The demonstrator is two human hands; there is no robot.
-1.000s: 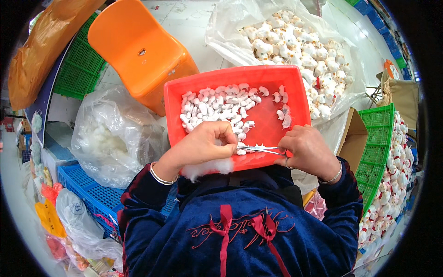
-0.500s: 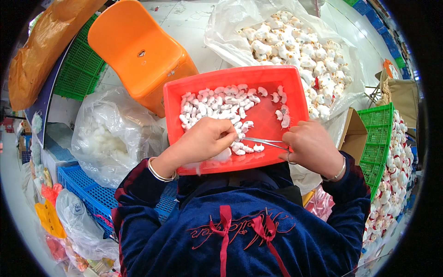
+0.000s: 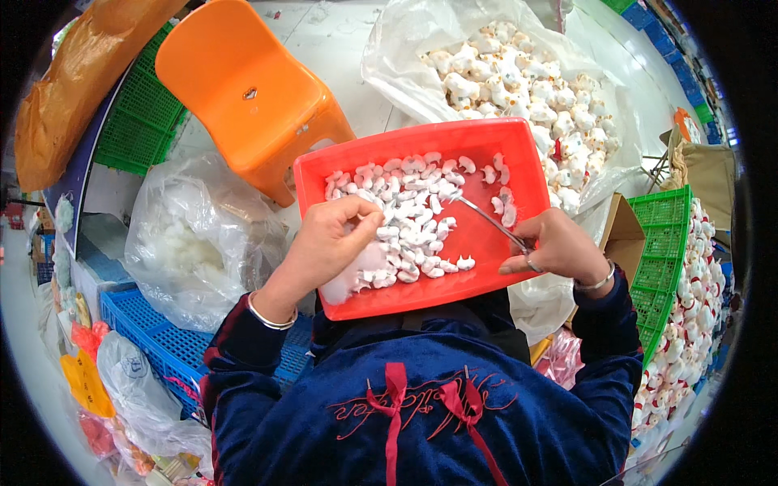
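A red tray (image 3: pixel 478 243) rests at my lap, with many small curved white stuffed fabric pieces (image 3: pixel 413 215) spread in it. My right hand (image 3: pixel 559 247), at the tray's right side, is closed on ring-handled metal forceps (image 3: pixel 496 223). Their tips reach in among the pieces near the middle of the tray; whether they grip one is unclear. Over the tray's left part, my left hand (image 3: pixel 336 239) has thumb and forefinger pinched together. What they hold, if anything, I cannot make out. A tuft of white stuffing (image 3: pixel 366 261) lies just beneath that hand.
Beyond the tray stand an orange chair (image 3: pixel 243 97) and a big clear bag (image 3: pixel 397 49) of white plush toys (image 3: pixel 559 113). On the left are a plastic bag of stuffing (image 3: pixel 190 251) and a blue crate (image 3: pixel 146 316). Green crates (image 3: pixel 660 259) and more plush toys (image 3: pixel 685 316) fill the right.
My hands have moved apart. The left one drew back leftward from the forceps, whose tips swung away toward the far side of the tray. The tray has shifted slightly.
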